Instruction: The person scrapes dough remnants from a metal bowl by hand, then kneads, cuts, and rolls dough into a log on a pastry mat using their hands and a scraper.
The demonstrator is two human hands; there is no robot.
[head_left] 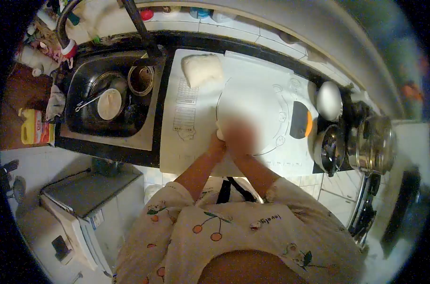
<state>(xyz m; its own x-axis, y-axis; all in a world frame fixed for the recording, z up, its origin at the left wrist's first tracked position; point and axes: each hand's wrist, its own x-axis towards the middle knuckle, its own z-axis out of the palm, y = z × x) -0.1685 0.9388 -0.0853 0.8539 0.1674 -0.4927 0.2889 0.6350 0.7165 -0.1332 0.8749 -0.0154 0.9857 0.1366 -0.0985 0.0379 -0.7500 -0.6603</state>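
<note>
Both my hands are together low on a white printed mat (191, 156). Blur covers my right hand (243, 142) and hides its fingers. Beside it is my left hand (217, 147), its fingers also not clear. A small pale lump (219, 134) shows at the left hand's edge; whether it is gripped or only touched, I cannot tell. At the mat's upper left lies a pale, rounded block (203, 71) that looks like dough or a wrapped bag. To the right of my hands is a dark half-round scraper (300, 119) with an orange edge.
A black sink (78, 118) on the left holds a pale bowl (110, 104) and a round pot (141, 79). Right of the mat stand a white oval object (329, 100), a dark pan (330, 149) and a glass-sided pot (373, 142). A yellow jug (33, 125) is at far left.
</note>
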